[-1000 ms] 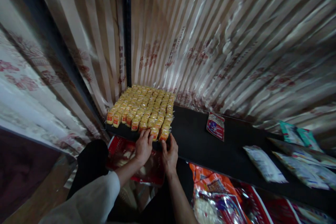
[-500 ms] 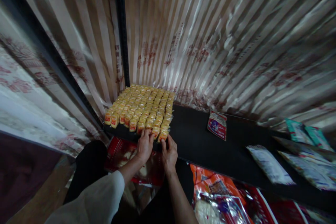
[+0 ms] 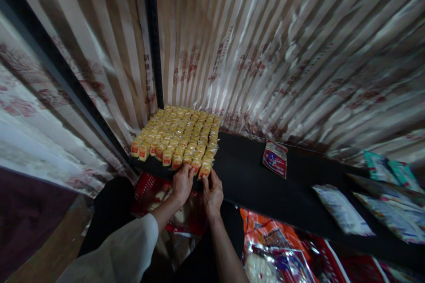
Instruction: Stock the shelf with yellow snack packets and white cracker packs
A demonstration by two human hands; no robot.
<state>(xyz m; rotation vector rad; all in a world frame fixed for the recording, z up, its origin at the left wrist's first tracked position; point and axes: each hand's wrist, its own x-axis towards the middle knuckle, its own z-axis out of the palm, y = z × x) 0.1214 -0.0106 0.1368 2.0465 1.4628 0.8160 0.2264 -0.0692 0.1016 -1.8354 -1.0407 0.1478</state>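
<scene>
Small yellow snack cakes in clear wrappers with red labels stand in tight rows on a black shelf. My left hand has its fingers bent together against the front cakes near the right end of the block. At the front right corner, my right hand has its thumb at the front of the last row and its fingers along the side. Both hands close on the ends of these rows from either side. The cake surfaces under my fingertips are partly hidden.
A red and purple packet lies on the shelf to the right. Farther right are a white packet and green packets. Below are red packages and an orange bag. A striped plastic curtain hangs behind, beside a dark post.
Both hands stay at the front right of the cake rows, with only a slight shift of the fingers. The view has moved a little; the cakes look the same.
</scene>
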